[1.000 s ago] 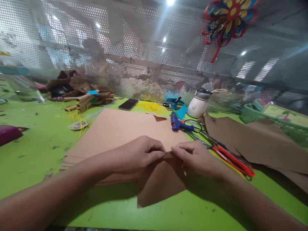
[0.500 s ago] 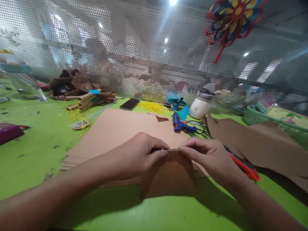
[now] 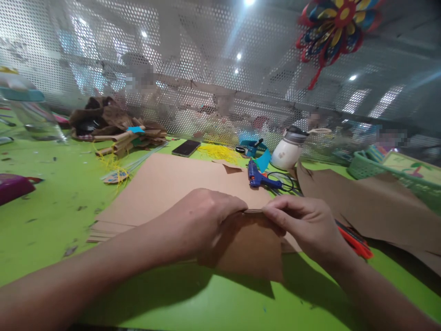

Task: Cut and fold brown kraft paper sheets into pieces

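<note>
While its upper edge is pinched by both hands, a piece of brown paper (image 3: 255, 250) is held before a paper stack (image 3: 165, 184), hanging below the fingertips over the green table (image 3: 161, 305). By the right hand (image 3: 306, 225), the edge is gripped between thumb and forefinger, with no gap seen at the tips. The left hand (image 3: 208, 223) is curled tightly over the same edge; its thumb is largely hidden. Between the two sets of fingertips, a short strip of edge is left exposed, apparently folded in layers. The paper is judged light, dry and moderately stiff, unlikely to slip but easily creased or torn. Hold is best taken at the layered edge, close to the fold; the lower part is expected to bend if gripped alone. Beyond the right fingertips, a blue glue gun (image 3: 257, 177) is noted; to the right of that hand, scissors (image 3: 356, 243) are seen, partly covered by it.
</note>
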Available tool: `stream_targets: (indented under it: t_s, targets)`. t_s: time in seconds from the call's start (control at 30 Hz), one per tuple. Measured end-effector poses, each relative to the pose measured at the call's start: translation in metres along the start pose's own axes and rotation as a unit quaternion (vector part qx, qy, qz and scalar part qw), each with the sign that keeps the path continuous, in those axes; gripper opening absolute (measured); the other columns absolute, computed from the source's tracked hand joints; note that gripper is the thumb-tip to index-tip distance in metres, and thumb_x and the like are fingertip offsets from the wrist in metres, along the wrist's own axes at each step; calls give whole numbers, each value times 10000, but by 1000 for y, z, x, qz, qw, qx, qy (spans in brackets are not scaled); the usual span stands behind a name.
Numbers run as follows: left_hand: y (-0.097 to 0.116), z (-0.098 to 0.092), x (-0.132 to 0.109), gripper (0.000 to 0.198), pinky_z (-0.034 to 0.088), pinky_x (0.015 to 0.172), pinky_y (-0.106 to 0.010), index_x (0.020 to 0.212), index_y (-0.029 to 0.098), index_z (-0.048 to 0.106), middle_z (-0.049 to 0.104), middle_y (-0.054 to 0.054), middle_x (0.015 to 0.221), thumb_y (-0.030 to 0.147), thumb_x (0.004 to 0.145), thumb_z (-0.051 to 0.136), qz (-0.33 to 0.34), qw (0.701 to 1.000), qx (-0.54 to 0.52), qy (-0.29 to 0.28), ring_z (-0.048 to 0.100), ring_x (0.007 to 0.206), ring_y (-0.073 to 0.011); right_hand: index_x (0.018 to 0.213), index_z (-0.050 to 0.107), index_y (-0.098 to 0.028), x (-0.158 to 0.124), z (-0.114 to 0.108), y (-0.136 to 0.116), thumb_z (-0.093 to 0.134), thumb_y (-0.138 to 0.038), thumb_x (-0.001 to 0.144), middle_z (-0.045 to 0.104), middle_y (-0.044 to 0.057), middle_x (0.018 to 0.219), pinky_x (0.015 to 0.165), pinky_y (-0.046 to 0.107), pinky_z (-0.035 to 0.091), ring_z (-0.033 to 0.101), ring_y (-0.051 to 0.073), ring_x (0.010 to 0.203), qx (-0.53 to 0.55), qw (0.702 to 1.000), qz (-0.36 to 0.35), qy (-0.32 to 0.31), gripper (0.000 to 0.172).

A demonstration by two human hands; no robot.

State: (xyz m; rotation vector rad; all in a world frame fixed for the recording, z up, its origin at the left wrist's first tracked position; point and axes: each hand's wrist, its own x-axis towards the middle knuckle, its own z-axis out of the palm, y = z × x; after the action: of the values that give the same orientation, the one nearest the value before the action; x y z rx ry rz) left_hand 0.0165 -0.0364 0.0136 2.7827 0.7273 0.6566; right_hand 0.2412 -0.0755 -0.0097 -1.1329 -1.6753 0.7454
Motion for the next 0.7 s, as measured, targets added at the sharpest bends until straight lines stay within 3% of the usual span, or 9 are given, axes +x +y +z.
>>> stream_targets:
  t_s: [0.3, 0.43, 0.53, 0.7]
  targets:
    - [1, 4, 4, 268, 354, 555, -220, 907, 190, 688, 695, 1, 749, 284, 958, 442, -62, 993, -70, -69, 568, 606, -112, 817, 729, -168, 10, -1, 3, 646, -391, 831, 701, 40, 770, 608, 228, 475, 602, 146, 693, -6, 993, 48, -107, 238]
    - [3, 3, 6, 291, 384, 635, -233, 998, 211, 688, 717, -17, 884, 337, 967, 428, -90, 988, -96, -78, 598, 726, -141, 760, 735, -154, 8, 0, 2, 607, -403, 853, 682, 33, 680, 560, 226, 438, 572, 139, 625, -62, 994, 18, -91, 295]
    - [-4, -1, 6, 299, 399, 672, -233, 1037, 195, 671, 701, -22, 923, 323, 969, 410, -115, 974, -154, -124, 591, 776, -147, 716, 727, -147, 8, -2, 4, 583, -389, 867, 662, 23, 633, 526, 217, 404, 541, 128, 585, -111, 991, -12, -71, 320]
    - [-20, -5, 7, 351, 394, 619, -225, 757, 150, 581, 538, 8, 693, 346, 964, 376, -125, 937, -252, -208, 489, 657, -127, 699, 724, -145, 11, -6, 8, 589, -374, 855, 653, 15, 616, 496, 209, 377, 528, 120, 560, -123, 990, -24, -57, 309]
